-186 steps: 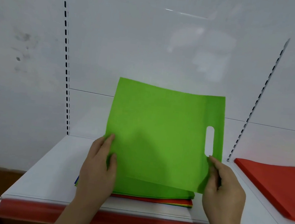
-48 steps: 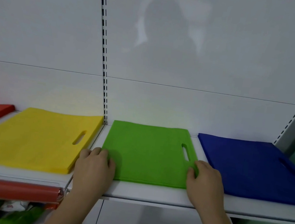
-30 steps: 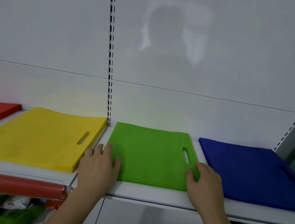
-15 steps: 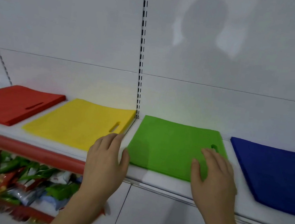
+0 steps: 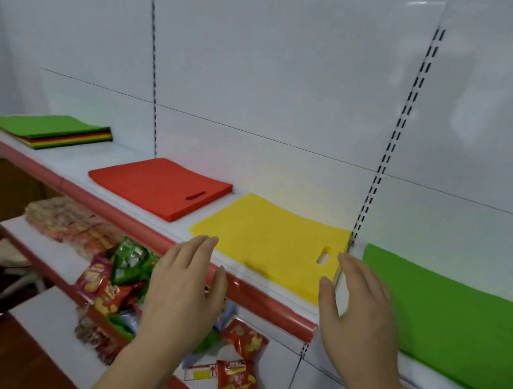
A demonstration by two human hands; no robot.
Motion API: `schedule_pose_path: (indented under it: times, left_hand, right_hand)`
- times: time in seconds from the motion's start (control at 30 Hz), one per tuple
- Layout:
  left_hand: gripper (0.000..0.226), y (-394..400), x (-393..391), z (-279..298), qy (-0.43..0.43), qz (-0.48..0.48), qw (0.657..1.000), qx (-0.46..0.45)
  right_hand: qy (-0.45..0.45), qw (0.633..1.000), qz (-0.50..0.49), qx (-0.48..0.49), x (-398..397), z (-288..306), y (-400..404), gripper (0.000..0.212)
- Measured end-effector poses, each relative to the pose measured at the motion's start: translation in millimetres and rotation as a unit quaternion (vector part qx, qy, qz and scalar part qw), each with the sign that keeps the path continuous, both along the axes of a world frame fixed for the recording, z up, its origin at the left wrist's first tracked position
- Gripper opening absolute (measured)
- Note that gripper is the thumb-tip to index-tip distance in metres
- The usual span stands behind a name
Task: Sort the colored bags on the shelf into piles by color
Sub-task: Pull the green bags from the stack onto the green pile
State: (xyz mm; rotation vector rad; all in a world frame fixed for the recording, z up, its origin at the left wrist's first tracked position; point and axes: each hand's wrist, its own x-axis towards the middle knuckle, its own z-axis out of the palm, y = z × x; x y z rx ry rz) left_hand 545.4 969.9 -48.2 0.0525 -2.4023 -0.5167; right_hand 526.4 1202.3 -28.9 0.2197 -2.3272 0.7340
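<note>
Four groups of bags are seen on the shelf (image 5: 180, 230), which is white with a red front edge. At the far left, a mixed stack (image 5: 51, 132) is located, with a green bag on top and red, yellow and dark layers visible at its edge. To its right, the red pile (image 5: 157, 184) is laid flat, its handle slot toward the right. Next, the yellow pile (image 5: 275, 244) is positioned just left of a slotted upright (image 5: 388, 145) on the back wall, with its handle slot near the right edge. The green pile (image 5: 445, 318) is placed to the right of that upright and is cut off by the picture's edge.

Both hands are held in front of the shelf with fingers extended and relaxed; nothing is grasped. The left hand (image 5: 183, 288) is raised before the red front edge, its fingertips near the yellow pile's left corner. The right hand (image 5: 359, 315) is raised between the yellow and green piles, its fingertips close to the yellow pile's handle slot. Whether either hand touches a bag or the shelf cannot be told, as the hands are blurred.

On the lower shelf (image 5: 50, 251), snack packets (image 5: 118, 277) in red, green and orange are stored in a loose heap.
</note>
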Motion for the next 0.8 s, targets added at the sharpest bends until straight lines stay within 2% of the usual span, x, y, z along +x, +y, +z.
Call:
schedule_pose_path:
  times: [0.13, 0.43, 0.8]
  left_hand:
    - [0.049, -71.5, 6.8, 1.9, -0.005, 0.032, 0.999, 0.004]
    - [0.046, -217.4, 11.3, -0.8, -0.024, 0.134, 0.990, 0.021]
    - [0.042, -372.1, -58.2, 5.9, -0.044, 0.207, 0.977, -0.001]
  right_hand:
    - [-0.020, 0.999, 0.031, 0.002, -11.1, 1.3, -78.9, 0.050]
    - [-0.030, 0.991, 0.126, 0.029, -48.4, -4.1, -237.5, 0.051]
    - [-0.017, 0.977, 0.211, 0.008, -148.8, -4.0, -422.6, 0.046]
